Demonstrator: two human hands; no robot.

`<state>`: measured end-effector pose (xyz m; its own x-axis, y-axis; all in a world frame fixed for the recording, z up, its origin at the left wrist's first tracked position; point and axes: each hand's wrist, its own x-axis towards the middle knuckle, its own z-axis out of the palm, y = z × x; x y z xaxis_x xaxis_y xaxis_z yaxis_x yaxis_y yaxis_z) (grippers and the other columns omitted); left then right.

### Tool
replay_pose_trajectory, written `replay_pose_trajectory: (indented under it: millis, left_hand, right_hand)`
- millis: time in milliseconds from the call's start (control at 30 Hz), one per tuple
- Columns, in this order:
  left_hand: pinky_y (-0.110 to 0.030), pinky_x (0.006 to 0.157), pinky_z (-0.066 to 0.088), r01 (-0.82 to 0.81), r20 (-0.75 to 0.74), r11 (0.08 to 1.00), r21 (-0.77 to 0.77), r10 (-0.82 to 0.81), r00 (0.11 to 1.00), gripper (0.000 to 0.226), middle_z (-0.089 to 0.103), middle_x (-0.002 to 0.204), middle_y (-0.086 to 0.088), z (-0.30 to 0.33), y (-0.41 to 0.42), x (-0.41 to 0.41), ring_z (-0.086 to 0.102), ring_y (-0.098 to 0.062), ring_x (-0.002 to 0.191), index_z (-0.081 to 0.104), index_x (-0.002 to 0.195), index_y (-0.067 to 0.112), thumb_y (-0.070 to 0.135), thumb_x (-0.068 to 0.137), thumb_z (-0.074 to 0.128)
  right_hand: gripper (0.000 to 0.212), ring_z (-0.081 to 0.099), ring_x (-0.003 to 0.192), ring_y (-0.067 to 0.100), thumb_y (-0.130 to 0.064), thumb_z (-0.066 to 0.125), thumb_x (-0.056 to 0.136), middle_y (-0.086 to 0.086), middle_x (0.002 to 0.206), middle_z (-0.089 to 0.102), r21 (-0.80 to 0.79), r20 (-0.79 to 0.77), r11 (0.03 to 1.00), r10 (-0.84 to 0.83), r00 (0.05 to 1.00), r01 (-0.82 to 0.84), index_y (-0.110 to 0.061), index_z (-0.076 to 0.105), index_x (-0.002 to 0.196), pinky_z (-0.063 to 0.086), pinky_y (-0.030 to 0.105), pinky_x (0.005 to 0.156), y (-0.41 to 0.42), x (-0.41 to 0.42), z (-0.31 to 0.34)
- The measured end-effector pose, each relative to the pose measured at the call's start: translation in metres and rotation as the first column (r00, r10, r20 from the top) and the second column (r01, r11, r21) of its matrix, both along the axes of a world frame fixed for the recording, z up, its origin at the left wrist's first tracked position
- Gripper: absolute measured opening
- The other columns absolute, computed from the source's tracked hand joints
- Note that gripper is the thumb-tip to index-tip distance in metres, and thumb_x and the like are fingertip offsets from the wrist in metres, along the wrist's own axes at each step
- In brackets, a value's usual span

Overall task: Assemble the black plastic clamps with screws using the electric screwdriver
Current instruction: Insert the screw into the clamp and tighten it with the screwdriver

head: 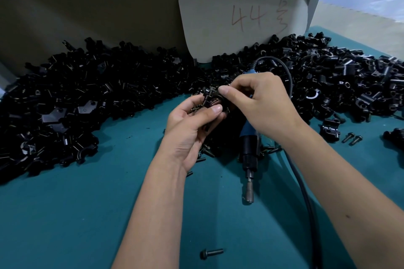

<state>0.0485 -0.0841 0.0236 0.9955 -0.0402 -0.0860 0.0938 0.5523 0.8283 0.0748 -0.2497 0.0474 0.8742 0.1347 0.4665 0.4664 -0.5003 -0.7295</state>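
Clamp (209, 98): my left hand (192, 124) grips it with screws (194, 109); right hand (260, 102) fingers (225, 91) pinch its twelve-o'clock end.

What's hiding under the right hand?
Under the right hand lies the electric screwdriver on the teal table, tip pointing toward the person. Its blue upper body and part of its black cable are covered by the hand and wrist.

Teal table cover (87, 214) spans the work surface. Rounded card (242, 13) (handwritten "44" in red) leans on the grey board (87, 2) at the table's far edge.
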Motion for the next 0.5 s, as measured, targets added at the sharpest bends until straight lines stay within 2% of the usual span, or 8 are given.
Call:
replay_pose_trajectory:
  millis: [100,200,333,400,500]
  left_hand:
    - [-0.023,0.073,0.060,-0.007,0.021,0.999,0.054,0.006,1.000,0.053,0.078,0.086,-0.006,-0.0005,-0.0004,0.0000,0.076,-0.017,0.079,0.068,0.116,0.004,0.002,0.064,0.082]
    - [-0.024,0.072,0.061,-0.030,0.039,0.996,0.088,0.026,0.999,0.046,0.077,0.085,-0.007,-0.0018,0.0007,0.0009,0.076,-0.016,0.078,0.071,0.109,0.006,0.002,0.064,0.082]
    - [-0.025,0.075,0.061,-0.060,0.041,0.993,0.100,0.056,0.998,0.063,0.074,0.095,-0.012,-0.0019,-0.0009,0.0014,0.075,-0.018,0.081,0.067,0.121,-0.002,0.003,0.061,0.084]
    - [-0.025,0.076,0.061,-0.070,0.040,0.992,0.102,0.067,0.997,0.061,0.075,0.097,-0.014,-0.0025,-0.0011,0.0019,0.076,-0.019,0.083,0.069,0.118,-0.001,0.004,0.060,0.086]
    - [-0.022,0.074,0.060,-0.066,0.041,0.994,0.083,0.063,0.997,0.052,0.078,0.091,-0.010,-0.0028,0.0006,0.0024,0.077,-0.018,0.083,0.071,0.110,0.003,0.005,0.060,0.086]
  right_hand:
    - [0.027,0.063,0.065,0.012,-0.031,0.067,0.101,-0.005,0.068,0.069,-0.034,-0.022,0.999,0.021,1.000,-0.022,-0.016,0.076,0.081,0.048,0.025,0.061,0.0005,-0.0005,0.0030]
    - [0.022,0.063,0.072,0.003,-0.026,0.061,0.103,-0.014,0.072,0.068,-0.102,-0.068,0.992,0.065,0.996,-0.071,-0.018,0.077,0.091,0.046,0.018,0.065,-0.0024,-0.0013,0.0077]
    - [0.019,0.068,0.086,0.008,-0.022,0.061,0.103,-0.009,0.089,0.075,-0.171,-0.037,0.984,0.051,0.998,-0.056,-0.018,0.079,0.099,0.050,0.024,0.078,-0.0006,-0.0025,0.0090]
    - [0.018,0.069,0.090,0.006,-0.020,0.063,0.102,-0.009,0.093,0.077,-0.160,-0.042,0.985,0.051,0.998,-0.057,-0.017,0.081,0.103,0.052,0.023,0.081,-0.0003,-0.0031,0.0085]
    - [0.017,0.068,0.080,-0.003,-0.021,0.065,0.102,-0.014,0.092,0.077,-0.088,-0.078,0.993,0.070,0.994,-0.076,-0.020,0.082,0.106,0.051,0.014,0.072,-0.0022,-0.0027,0.0070]
